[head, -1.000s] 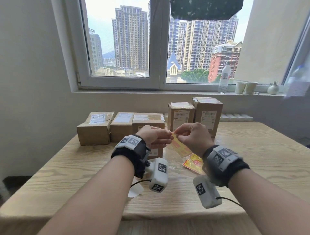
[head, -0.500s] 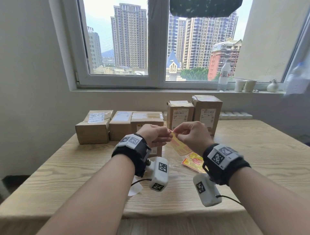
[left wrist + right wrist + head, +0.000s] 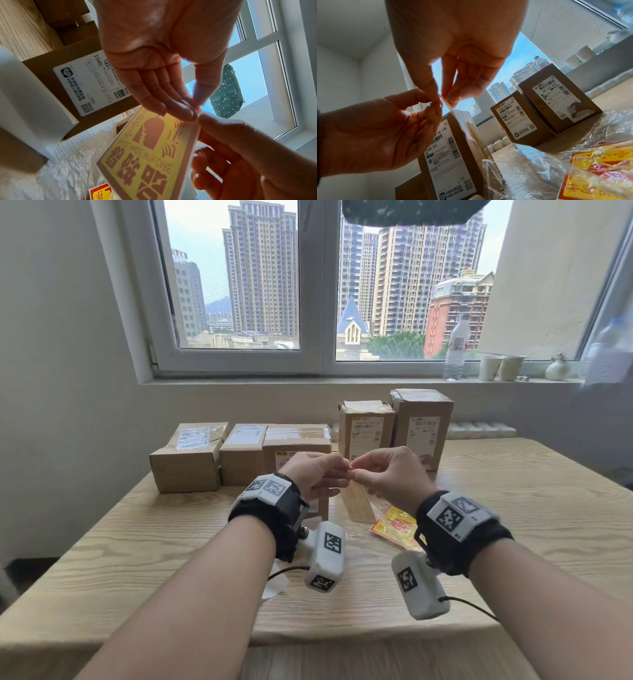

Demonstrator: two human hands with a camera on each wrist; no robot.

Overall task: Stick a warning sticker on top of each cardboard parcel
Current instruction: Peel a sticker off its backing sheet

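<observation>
A yellow warning sticker (image 3: 358, 505) hangs by its top corner above the table, its red print facing the left wrist view (image 3: 145, 155). My left hand (image 3: 344, 470) and right hand (image 3: 356, 470) both pinch that corner, fingertips almost touching. The left thumb and fingers (image 3: 197, 106) close on it from one side, the right ones (image 3: 443, 96) from the other. Three low cardboard parcels (image 3: 243, 453) line the back left, two taller parcels (image 3: 423, 422) stand behind the hands. A parcel labelled T045 (image 3: 450, 155) stands just under my left hand, mostly hidden in the head view.
More red and yellow stickers (image 3: 394, 523) lie in a crinkled clear plastic bag (image 3: 539, 169) on the wooden table (image 3: 531, 508), below my right wrist. A scrap of white paper (image 3: 274, 587) lies near the front edge. A bottle (image 3: 457, 347) and cups stand on the windowsill.
My hands have drawn closer together at the sticker's corner and risen slightly. The sticker now hangs more steeply below them. The parcels have not moved.
</observation>
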